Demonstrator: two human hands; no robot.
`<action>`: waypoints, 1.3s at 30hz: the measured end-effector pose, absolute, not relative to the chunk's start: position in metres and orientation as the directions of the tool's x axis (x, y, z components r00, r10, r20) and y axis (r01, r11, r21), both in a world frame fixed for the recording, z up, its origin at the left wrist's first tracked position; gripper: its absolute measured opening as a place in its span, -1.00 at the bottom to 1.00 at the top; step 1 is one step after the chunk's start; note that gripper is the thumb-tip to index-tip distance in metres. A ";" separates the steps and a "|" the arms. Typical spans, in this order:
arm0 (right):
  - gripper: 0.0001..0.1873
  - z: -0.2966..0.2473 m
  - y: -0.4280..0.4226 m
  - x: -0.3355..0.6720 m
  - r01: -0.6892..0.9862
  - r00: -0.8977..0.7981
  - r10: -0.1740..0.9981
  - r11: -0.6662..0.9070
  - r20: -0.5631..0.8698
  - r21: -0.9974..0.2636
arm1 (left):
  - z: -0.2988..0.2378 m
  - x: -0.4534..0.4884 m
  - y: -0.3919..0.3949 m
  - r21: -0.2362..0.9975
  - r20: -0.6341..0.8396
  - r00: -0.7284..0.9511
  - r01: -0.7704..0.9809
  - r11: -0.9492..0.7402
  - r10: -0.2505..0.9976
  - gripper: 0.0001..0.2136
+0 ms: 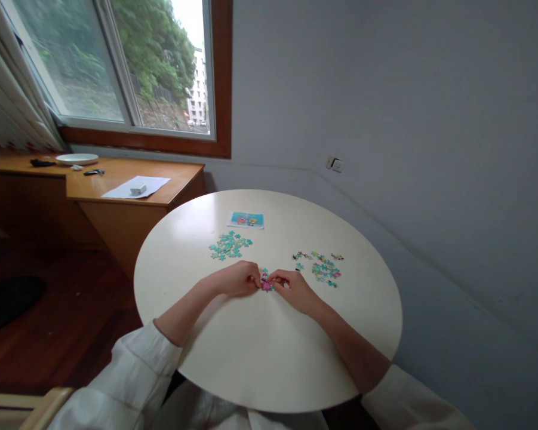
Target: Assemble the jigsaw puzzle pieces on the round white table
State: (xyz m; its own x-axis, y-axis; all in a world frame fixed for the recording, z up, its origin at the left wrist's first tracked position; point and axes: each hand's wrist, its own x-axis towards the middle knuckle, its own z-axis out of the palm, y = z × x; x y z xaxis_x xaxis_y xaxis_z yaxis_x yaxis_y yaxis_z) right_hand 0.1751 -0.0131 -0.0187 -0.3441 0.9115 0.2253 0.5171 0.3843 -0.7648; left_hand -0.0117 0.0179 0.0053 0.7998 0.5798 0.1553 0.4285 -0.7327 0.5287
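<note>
A small pink-and-teal patch of puzzle pieces [267, 286] looks partly joined near the middle of the round table [273, 358], while a left pile [228, 245] and a right pile [326, 270] lie loose and not yet fitted. The left hand [242, 278] is curled and the right hand [294, 289] nearly pinched, fingertips at either side of the patch; whether they grip a piece, I cannot tell. The piles sit on the tabletop, not in containers; a white plate [77, 159] is far left, its contents unclear.

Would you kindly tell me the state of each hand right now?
Left hand: fingers curled at the pink puzzle pieces; hold cannot be told.
Right hand: fingers bent beside them; hold unclear.
</note>
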 end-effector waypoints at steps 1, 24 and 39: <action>-0.82 -0.019 -0.013 0.175 0.516 -0.343 0.912 0.383 0.225 -0.766 | 0.006 -0.012 0.017 0.542 0.147 0.797 0.430 -0.722 0.585 -0.74; -0.82 -0.020 -0.014 0.176 0.513 -0.287 0.926 0.366 0.246 -0.777 | 0.008 -0.007 0.011 0.569 0.180 0.641 0.550 -0.611 0.746 -0.74; -0.82 -0.019 -0.014 0.177 0.518 -0.282 0.927 0.364 0.247 -0.774 | 0.008 -0.007 0.012 0.551 0.182 0.637 0.565 -0.614 0.749 -0.73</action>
State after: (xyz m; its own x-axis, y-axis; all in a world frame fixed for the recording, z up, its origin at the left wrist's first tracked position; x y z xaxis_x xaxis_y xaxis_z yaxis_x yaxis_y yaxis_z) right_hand 0.1767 -0.0144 -0.0194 -0.2820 0.9271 0.2469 0.5179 0.3637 -0.7743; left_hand -0.0066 0.0121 0.0076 0.6371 0.7489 0.1821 0.5645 -0.6143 0.5513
